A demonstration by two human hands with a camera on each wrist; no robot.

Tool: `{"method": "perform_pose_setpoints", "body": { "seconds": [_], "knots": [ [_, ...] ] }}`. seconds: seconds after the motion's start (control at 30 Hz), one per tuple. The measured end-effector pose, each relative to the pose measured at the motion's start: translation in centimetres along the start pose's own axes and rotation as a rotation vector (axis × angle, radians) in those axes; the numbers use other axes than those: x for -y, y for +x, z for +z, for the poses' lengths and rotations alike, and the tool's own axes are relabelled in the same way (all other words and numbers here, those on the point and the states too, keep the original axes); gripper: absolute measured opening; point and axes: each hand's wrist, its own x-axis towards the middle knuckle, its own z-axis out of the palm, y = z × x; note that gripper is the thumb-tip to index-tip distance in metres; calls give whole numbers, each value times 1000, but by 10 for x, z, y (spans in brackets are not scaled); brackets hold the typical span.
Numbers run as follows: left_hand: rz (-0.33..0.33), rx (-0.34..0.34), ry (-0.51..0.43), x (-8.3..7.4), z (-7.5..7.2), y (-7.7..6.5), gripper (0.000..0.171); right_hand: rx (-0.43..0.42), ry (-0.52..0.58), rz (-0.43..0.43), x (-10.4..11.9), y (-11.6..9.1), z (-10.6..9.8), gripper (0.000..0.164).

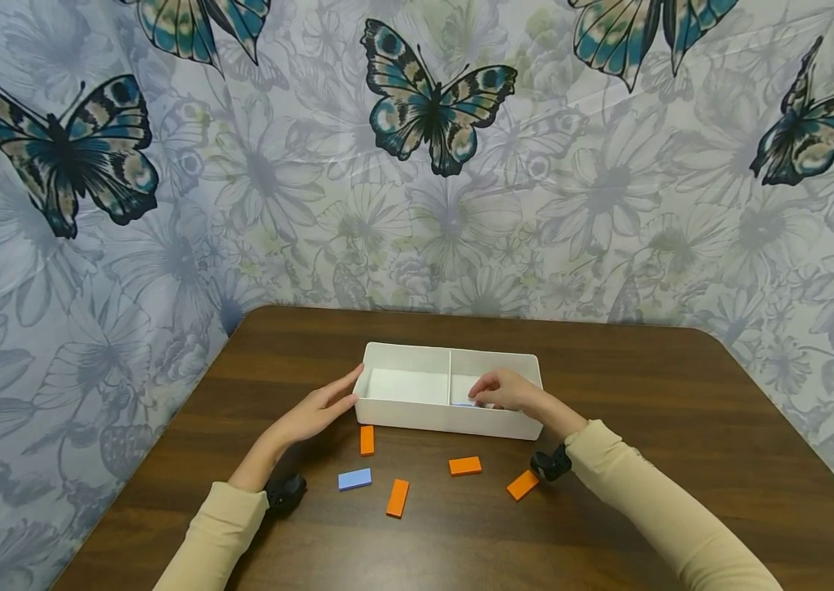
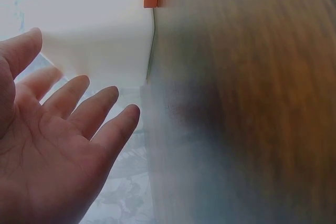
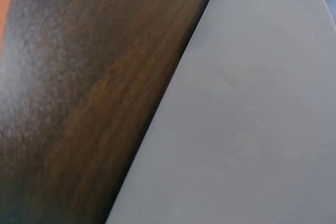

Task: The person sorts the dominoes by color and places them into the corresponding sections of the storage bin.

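A long white box (image 1: pixel 417 414), split by a divider (image 1: pixel 450 377) into two compartments, stands on the table. At its left end my left hand (image 1: pixel 317 413) has its fingers extended, fingertips right at the box's end wall; the left wrist view shows the same hand (image 2: pixel 63 129) with palm visible and fingers spread. My right hand (image 1: pixel 509 390) reaches down into the right compartment, fingers bent. Under its fingertips a blue block (image 1: pixel 465 404) shows partly, the rest hidden by the front wall and fingers; I cannot tell whether they grip it. The right wrist view misses the hand.
On the brown table in front of the box lie several orange blocks (image 1: pixel 465 466), one (image 1: pixel 367 441) close to the box's front left corner and another (image 1: pixel 522 485) beside the right wrist camera. A second blue block (image 1: pixel 355 479) lies nearer the left wrist. Butterfly-patterned cloth hangs behind.
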Motion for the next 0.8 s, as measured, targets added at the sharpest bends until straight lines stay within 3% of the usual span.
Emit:
{"method": "perform_pose_setpoints", "body": {
  "seconds": [0.47, 0.8],
  "knots": [
    [-4, 0, 7, -1, -1, 0, 59, 45, -7, -25, 2, -4, -3, 23],
    [0, -7, 11, 2, 0, 0, 58, 31, -11, -30, 0, -3, -2, 24]
  ]
}}
